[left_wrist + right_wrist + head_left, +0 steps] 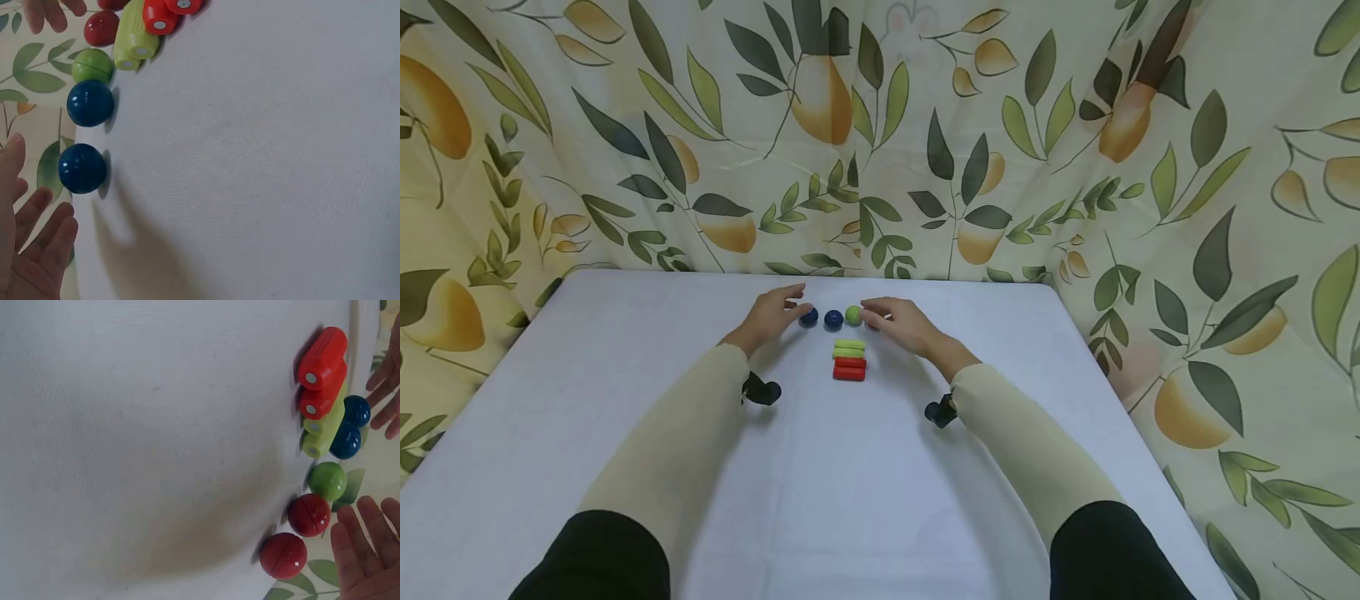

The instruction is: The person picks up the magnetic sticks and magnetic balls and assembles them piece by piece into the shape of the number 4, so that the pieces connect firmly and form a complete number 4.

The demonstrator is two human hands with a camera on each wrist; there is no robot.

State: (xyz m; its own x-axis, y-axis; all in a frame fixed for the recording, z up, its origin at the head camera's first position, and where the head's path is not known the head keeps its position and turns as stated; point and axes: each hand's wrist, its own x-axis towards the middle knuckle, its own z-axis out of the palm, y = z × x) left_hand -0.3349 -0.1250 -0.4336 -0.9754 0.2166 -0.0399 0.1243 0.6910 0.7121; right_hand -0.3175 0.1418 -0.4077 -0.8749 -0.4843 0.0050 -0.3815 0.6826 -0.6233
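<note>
"How does the left hand (765, 322) look on your feed?"

"I see its fingers relaxed and slightly bent, with nothing held. It hovers near the outer blue ball (82, 169), and the left wrist camera shows me a gap between them."

"And the right hand (904, 325)?"

"Its fingers are extended and the palm is bare, so it grips nothing either. I have it just beside two red balls, the inner red ball (309, 515) and the outer red ball (283, 555). From the head camera it mostly hides them from me."

"What sits between the hands?"

"A row of balls along the far part of the white surface (857, 500). From the left I count the outer blue ball, the inner blue ball (90, 103), the green ball (853, 315), then both red ones."

"And on the near side of that row?"

"Two yellow-green blocks (849, 344) and two red blocks (849, 374), lying side by side, the yellow-green pair closer to the balls. I make out pale discs on their ends."

"Is anything held inside something else?"

"Everything lies directly on the surface. I see seams on the green and red balls, but cannot tell whether they are hollow."
</note>
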